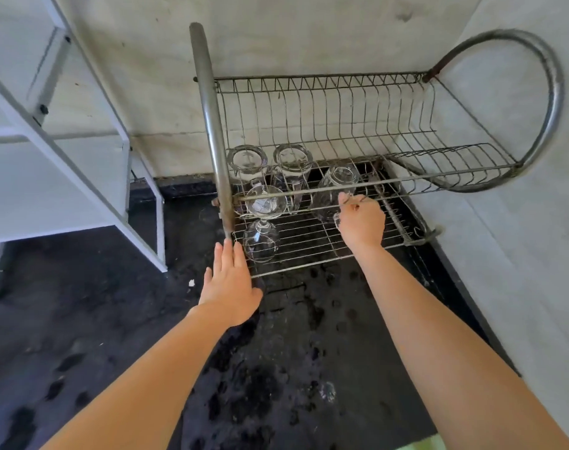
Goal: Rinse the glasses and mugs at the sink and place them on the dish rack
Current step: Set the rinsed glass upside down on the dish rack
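Evidently placing is in hand: the right hand (362,222) pinches the handle of a glass mug (336,186), tilted mouth-down on the lower tier of the dish rack (309,251) beside 4 glasses (247,160), the left hand (231,284) spread against its corner; next should come a gentle release.

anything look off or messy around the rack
Nothing looks tipped or broken: glasses on the dish rack stand rim down, and the right hand grips a glass mug at its lower shelf. Only the counter in front is splashed with water, and the rack's right hoop has a rusty patch.
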{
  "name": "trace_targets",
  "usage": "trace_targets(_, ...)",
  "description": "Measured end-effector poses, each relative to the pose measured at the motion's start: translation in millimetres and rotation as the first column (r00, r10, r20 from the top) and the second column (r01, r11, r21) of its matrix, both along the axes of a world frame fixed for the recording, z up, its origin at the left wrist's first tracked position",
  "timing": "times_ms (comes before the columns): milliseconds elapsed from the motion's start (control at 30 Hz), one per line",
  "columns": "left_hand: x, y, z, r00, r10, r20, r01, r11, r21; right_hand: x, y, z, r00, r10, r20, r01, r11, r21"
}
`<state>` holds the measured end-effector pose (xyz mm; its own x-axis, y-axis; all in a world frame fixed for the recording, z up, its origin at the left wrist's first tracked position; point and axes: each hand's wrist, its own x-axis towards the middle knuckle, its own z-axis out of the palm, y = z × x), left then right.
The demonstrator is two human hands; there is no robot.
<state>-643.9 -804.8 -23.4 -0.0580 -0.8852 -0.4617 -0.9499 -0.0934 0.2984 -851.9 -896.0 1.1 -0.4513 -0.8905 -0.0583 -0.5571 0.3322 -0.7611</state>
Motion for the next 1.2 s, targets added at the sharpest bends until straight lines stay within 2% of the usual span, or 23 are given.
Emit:
trace_targets(100, -1.5, -2.6, 1.1, 1.000, 0.012, 0.009, -0.013, 0.999, 0.038, 1.6, -15.7, -2.9, 0.997, -0.042, 0.059, 0.044, 0.998, -0.033)
trace_targets(200, -1.5, -4.5, 1.6, 0.999, -0.001, 0.033, -0.001, 0.998, 0.066, 2.8, -27.1, -7.0, 1.000, 0.023, 0.001, -0.023, 0.997, -0.072)
trace_targets(300, -0.6, -6.8, 1.7, 0.999, -0.015, 0.047, 0.010, 0.996, 0.090, 1.6, -34.0, -5.6, 0.992, 0.069, -0.109, -0.072, 0.997, -0.030)
trace_targets(400, -0.3, -7.9, 1.5, 0.999, -0.015, 0.052, 0.010, 0.995, 0.103, -1.4, -38.9, -6.6, 0.990, 0.080, -0.118, -0.083, 0.996, -0.022)
trace_targets(567, -1.4, -7.9, 2.2, 0.999, -0.005, 0.045, 0.000, 0.995, 0.101, -5.3, -41.3, -12.6, 0.966, 0.119, -0.229, -0.133, 0.990, -0.047)
trace_targets(733, -2.6, -7.5, 2.7, 0.999, 0.008, 0.047, -0.012, 0.996, 0.094, -9.5, -41.5, -10.6, 0.929, 0.203, -0.311, -0.195, 0.979, 0.056)
trace_targets(933, -3.0, -6.3, 2.2, 0.999, 0.019, 0.048, -0.023, 0.997, 0.075, -10.6, -36.1, -10.2, 0.969, 0.161, -0.186, -0.135, 0.980, 0.143)
trace_targets(1033, -4.2, -6.5, 2.5, 0.999, 0.034, 0.036, -0.036, 0.997, 0.072, -5.6, -16.3, -6.0, 0.996, 0.075, -0.040, -0.069, 0.990, 0.126)
trace_targets(1200, -0.8, 1.0, 6.2, 0.995, 0.079, -0.061, -0.078, 0.997, 0.014, 21.9, 42.5, 2.2, 0.964, 0.250, -0.086, -0.247, 0.968, 0.049)
